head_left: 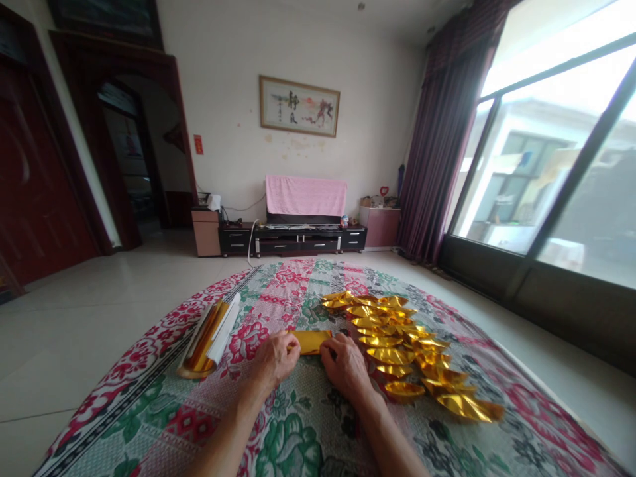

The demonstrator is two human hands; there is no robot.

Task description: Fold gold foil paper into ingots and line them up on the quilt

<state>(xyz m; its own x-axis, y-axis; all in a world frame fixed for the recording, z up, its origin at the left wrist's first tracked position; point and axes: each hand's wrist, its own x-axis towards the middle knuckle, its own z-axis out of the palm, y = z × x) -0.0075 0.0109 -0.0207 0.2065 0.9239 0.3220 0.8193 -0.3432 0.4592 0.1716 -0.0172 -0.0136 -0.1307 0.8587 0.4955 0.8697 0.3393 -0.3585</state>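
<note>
A flat folded strip of gold foil paper (311, 342) lies crosswise between my hands, low over the flowered cloth. My left hand (279, 358) pinches its left end, the thumb and fingers pressed together. At the right end, my right hand (345, 361) has its fingers curled closed on the paper. To the right of my hands, several folded gold foil boats (390, 356) stand in uneven rows. A loose roll of gold and white paper sheets (211, 338) rests to the left.
The patterned cloth (293, 444) covers the rounded surface under my hands. Farther off, a low black cabinet (311, 246) holds something draped with a pink cloth (307, 199). A purple curtain (432, 159) and large windows are at the right.
</note>
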